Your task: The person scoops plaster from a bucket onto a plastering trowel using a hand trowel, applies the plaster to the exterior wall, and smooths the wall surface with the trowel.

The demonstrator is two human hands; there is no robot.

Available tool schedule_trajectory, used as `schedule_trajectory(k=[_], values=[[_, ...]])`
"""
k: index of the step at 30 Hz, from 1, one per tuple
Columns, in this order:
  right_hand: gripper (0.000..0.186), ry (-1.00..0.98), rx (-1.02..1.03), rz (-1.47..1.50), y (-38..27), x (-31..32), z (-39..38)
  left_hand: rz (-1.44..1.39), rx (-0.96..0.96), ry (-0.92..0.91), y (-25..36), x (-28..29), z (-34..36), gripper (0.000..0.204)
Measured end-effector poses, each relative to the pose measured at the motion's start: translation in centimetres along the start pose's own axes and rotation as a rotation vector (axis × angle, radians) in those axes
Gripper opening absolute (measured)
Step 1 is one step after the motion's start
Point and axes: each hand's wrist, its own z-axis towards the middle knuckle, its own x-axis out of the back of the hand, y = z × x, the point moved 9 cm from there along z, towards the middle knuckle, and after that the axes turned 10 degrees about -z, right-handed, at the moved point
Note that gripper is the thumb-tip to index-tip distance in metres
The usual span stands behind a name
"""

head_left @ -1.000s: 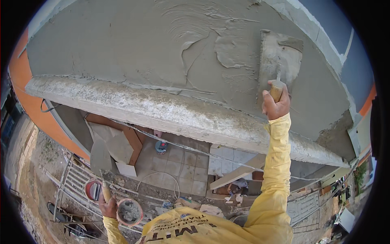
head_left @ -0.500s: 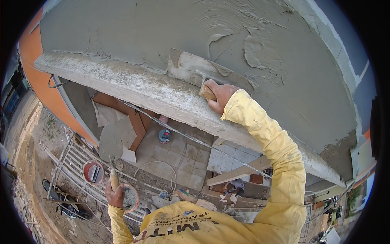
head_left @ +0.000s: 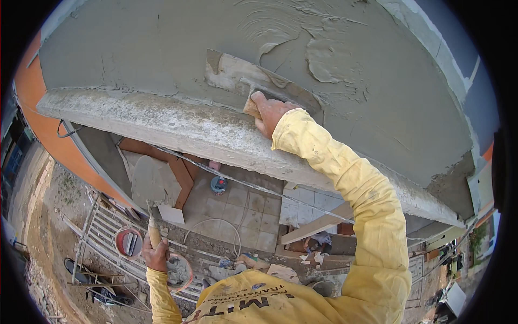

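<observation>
My right hand (head_left: 274, 112) is closed round the handle of a plastering trowel (head_left: 229, 74). Its long rectangular blade lies against the wet grey plaster (head_left: 156, 46) of the wall, just above a rough concrete ledge (head_left: 178, 121). Swirl marks and raised ridges show in the plaster beyond the blade. Lower left, my left hand (head_left: 155, 256) grips the wooden handle of a round-bladed trowel (head_left: 147, 181). That blade is smeared grey and held out below the ledge, apart from the wall.
Below are scaffold slats (head_left: 102, 227), a red bucket with tools (head_left: 128, 243) and a bucket of mortar (head_left: 179, 272). A cord (head_left: 259, 186) runs under the ledge. Down on the tiled floor stands a blue bucket (head_left: 218, 185). What looks like a person (head_left: 321, 241) is low down near a slanting board (head_left: 318, 222).
The plastering trowel and my right hand have moved up and left in the picture, though the view has shifted too. On the wall, the blade now sits slightly farther from the ledge.
</observation>
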Motion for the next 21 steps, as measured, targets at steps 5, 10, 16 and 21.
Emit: schedule_trajectory(k=[5,10,16,21], values=[[0.044,0.283,-0.158,0.179,3.7,3.6,-0.5,-0.012,-0.028,-0.071,2.9,-3.8,0.5,0.035],[0.046,0.695,-0.333,0.347,9.9,6.8,-4.6,-0.011,-0.095,-0.079,4.1,-4.6,-0.4,0.034],[0.044,1.123,-0.562,0.398,17.6,6.5,-13.3,-0.077,-0.067,-0.058,3.2,-5.1,-0.9,0.022],[0.043,1.305,-0.722,0.302,23.8,3.9,-19.9,-0.087,-0.011,-0.013,1.9,-5.5,-2.5,0.019]])
